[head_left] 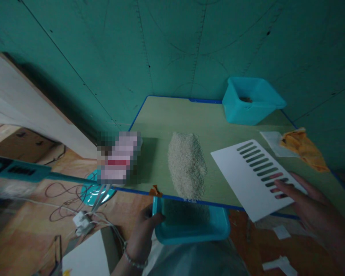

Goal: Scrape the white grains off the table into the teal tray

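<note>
My left hand (146, 226) grips the left rim of a shallow teal tray (192, 234), its thumb over the edge. The tray sits at the table's front edge above my lap, with a thin scatter of grains inside. A heap of pale grains (186, 165) like rice lies on the table and reaches the edge over the tray. My right hand (307, 199) holds a white sheet (235, 168) with a row of long slots, thumb on top and fingers showing through the slots. The sheet is tilted above the table's right part.
A teal bin (244, 111) with something dark inside stands at the table's (166, 111) back right. An orange cloth (306, 149) and a white sheet of paper (271, 142) lie at the right. A blurred-out pinkish item (119, 159) is at the left edge. Cables and a power strip (83, 222) are on the floor.
</note>
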Tool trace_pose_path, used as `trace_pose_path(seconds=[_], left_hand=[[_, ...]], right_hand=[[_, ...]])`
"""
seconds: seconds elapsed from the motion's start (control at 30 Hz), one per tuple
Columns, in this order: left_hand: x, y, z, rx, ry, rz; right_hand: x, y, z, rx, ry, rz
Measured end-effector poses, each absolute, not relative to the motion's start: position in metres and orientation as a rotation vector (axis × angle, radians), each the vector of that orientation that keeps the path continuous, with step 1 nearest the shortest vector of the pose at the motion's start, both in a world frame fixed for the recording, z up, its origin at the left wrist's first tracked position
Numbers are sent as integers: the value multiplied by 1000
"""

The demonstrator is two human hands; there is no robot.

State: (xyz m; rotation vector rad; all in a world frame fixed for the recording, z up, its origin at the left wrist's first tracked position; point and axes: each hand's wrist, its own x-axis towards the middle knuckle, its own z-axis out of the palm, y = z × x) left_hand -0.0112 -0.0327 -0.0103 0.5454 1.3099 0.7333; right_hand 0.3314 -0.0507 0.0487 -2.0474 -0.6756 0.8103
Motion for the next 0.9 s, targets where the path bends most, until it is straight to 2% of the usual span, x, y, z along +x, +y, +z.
trace_pose_path(seconds=[0.17, 0.6, 0.9], left_hand=[[-12, -34, -9, 541, 1311, 743], [-9, -32, -8, 530, 1362, 743], [-8, -31, -3, 536, 1365, 729]], right_hand=[[329, -53, 49, -2015, -762, 1047], [316, -67, 59, -2048, -874, 1203], [290, -80, 76, -2044, -789, 1170]])
